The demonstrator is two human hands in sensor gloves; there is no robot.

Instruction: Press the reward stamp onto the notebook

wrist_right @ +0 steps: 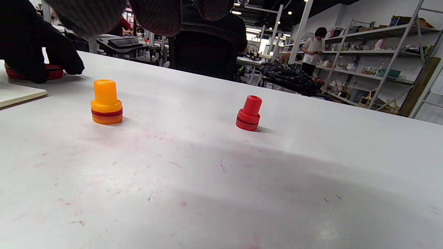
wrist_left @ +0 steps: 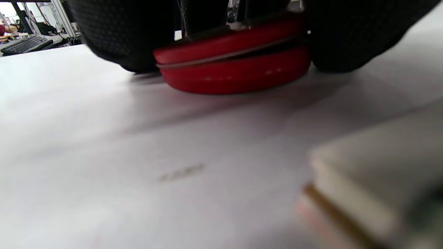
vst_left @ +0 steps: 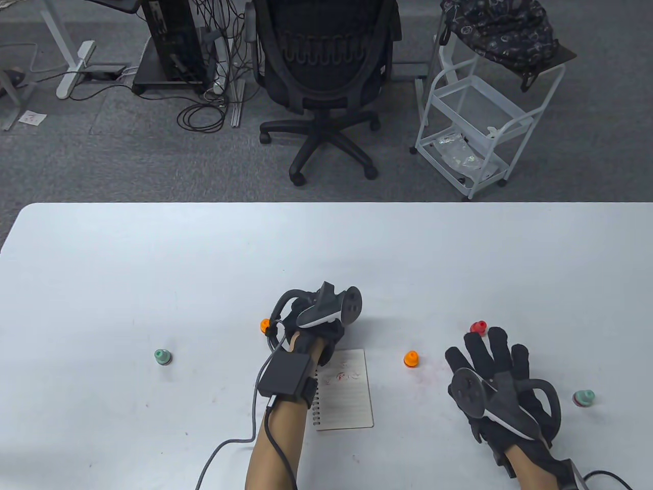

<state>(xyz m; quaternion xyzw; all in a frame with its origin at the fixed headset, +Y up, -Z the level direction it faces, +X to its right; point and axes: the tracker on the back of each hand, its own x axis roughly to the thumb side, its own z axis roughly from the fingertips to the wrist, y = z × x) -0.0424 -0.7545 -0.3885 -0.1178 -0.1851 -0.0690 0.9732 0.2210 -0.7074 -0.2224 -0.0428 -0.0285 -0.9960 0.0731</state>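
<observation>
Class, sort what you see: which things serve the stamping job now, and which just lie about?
In use:
- flat red round ink pad, gripped by left hand
- spiral-bound lined notebook

Lying about:
- orange plastic stamp
- red plastic stamp
- green plastic stamp

Five small stamps stand free on the desk [vst_left: 153, 245]. Two are orange: one [vst_left: 265, 325] just left of the left hand [vst_left: 319, 326], one [vst_left: 411, 359] between the two hands. Two are green: one [vst_left: 162, 356] well left of the left hand, one [vst_left: 583, 398] just right of the right hand [vst_left: 490, 377]. One is red [vst_left: 478, 327], at the right hand's fingertips. One red round thing [wrist_left: 235, 58] sits under the left hand. There is one notebook [vst_left: 344, 390], below the left hand, and two gloved hands.
</observation>
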